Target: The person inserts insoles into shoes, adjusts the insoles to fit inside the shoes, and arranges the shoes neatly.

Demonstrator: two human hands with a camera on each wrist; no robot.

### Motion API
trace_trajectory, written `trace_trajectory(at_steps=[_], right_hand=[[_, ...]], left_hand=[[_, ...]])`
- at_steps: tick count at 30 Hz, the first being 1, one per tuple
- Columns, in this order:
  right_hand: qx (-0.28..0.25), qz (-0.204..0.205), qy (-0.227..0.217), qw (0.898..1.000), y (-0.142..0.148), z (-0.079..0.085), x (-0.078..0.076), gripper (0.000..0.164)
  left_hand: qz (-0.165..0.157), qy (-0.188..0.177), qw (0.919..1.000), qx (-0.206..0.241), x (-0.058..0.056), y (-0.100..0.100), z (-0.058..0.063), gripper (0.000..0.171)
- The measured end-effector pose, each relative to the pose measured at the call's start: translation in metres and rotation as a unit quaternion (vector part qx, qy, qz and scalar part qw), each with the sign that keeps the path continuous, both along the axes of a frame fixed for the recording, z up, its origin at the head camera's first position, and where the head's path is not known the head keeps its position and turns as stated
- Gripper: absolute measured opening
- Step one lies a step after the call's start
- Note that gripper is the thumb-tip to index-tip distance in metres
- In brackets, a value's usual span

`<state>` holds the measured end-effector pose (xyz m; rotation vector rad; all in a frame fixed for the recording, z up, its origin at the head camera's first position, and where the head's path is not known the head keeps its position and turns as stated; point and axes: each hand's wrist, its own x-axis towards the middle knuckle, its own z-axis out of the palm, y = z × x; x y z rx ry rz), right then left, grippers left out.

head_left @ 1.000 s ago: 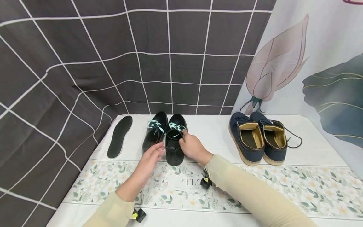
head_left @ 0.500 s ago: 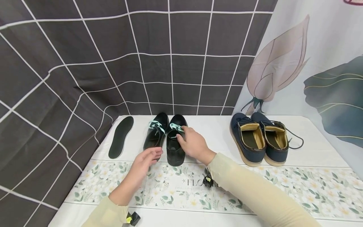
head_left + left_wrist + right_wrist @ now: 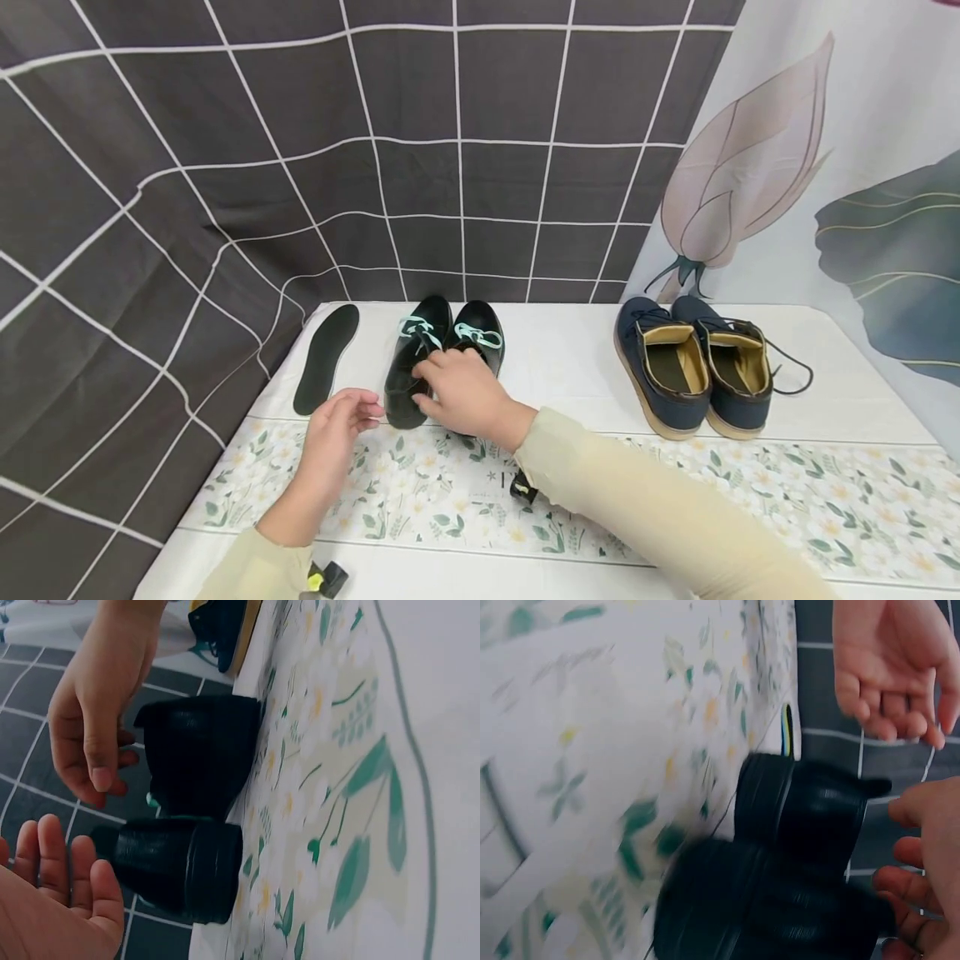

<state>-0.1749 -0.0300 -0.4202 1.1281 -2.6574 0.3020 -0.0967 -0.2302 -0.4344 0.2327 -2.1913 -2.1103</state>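
Two black lace-up shoes with mint-green laces stand side by side, toes toward the dark backdrop. My right hand (image 3: 467,392) is over them, fingers loosely bent above the opening of the left black shoe (image 3: 403,400). It covers the rear half of the right black shoe (image 3: 480,321). Nothing is gripped between thumb and fingers in the left wrist view. My left hand (image 3: 337,429) hangs to the left of the left shoe's heel, palm inward, fingers relaxed and holding nothing. A black insole (image 3: 327,358) lies flat farther left.
A pair of navy shoes (image 3: 663,367) with tan linings stands at the right, one lace (image 3: 798,379) trailing onto the white surface. A floral-printed band (image 3: 420,492) crosses the cloth in front. The dark grid-patterned backdrop (image 3: 420,183) rises behind and along the left.
My right hand has left the side of the right shoe and moved left over the pair. My left hand has drawn back left, away from the left shoe's heel.
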Motion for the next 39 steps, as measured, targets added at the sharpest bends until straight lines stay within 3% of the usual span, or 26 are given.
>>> trace_trajectory(at_steps=[7, 15, 20, 24, 39], right_hand=[[0.083, 0.003, -0.031, 0.996, -0.034, 0.003, 0.011, 0.05], [0.169, -0.02, 0.028, 0.985, -0.057, -0.009, 0.016, 0.026], [0.155, -0.024, 0.015, 0.988, -0.058, -0.007, 0.015, 0.009], [0.139, -0.025, 0.017, 0.99, -0.057, -0.014, 0.015, 0.005], [0.126, 0.007, 0.039, 0.991, -0.051, -0.022, 0.025, 0.018]], left_hand=[[0.0, -0.014, 0.9992, 0.037, 0.0, -0.016, 0.001, 0.031], [0.007, -0.035, 0.9984, 0.044, 0.005, -0.024, -0.007, 0.03], [-0.004, -0.041, 0.9986, 0.034, 0.002, -0.024, -0.007, 0.03], [-0.012, -0.06, 0.9979, 0.021, 0.002, -0.024, -0.008, 0.031], [-0.035, -0.097, 0.9941, 0.034, -0.01, -0.029, -0.006, 0.052]])
